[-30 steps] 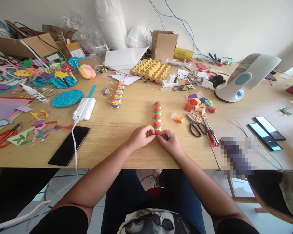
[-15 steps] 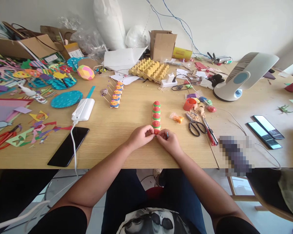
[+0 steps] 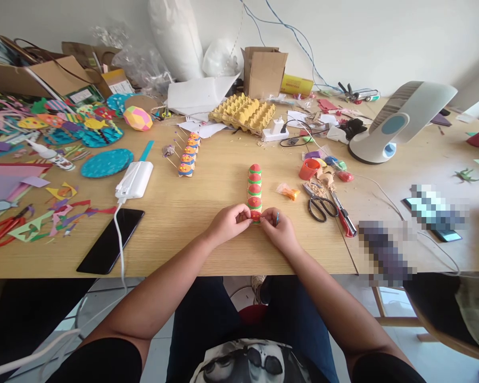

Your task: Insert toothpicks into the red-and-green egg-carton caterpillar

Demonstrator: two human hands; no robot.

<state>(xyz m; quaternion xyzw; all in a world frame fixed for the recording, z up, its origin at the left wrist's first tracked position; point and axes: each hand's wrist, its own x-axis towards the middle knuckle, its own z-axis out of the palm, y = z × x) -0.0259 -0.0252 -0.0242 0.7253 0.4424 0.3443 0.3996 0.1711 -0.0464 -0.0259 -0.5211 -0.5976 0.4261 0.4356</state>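
Between the left hand point(image 3: 229, 222) and right hand point(image 3: 279, 229), the red-and-green segmented piece point(image 3: 254, 190) lies on the worktop point(image 3: 183, 213), running away from them, with both hands' fingertips pinched on its near end. Step in hand looks like fine shaping or fixing on that nearest segment; next move would call for light, even pressure from both sides so the row doesn't skew. Fingers hide the segment's sides, the blue bit point(image 3: 278, 218) at the right hand is too small to identify, and a pixelated patch point(image 3: 383, 250) right of that hand is unreadable.
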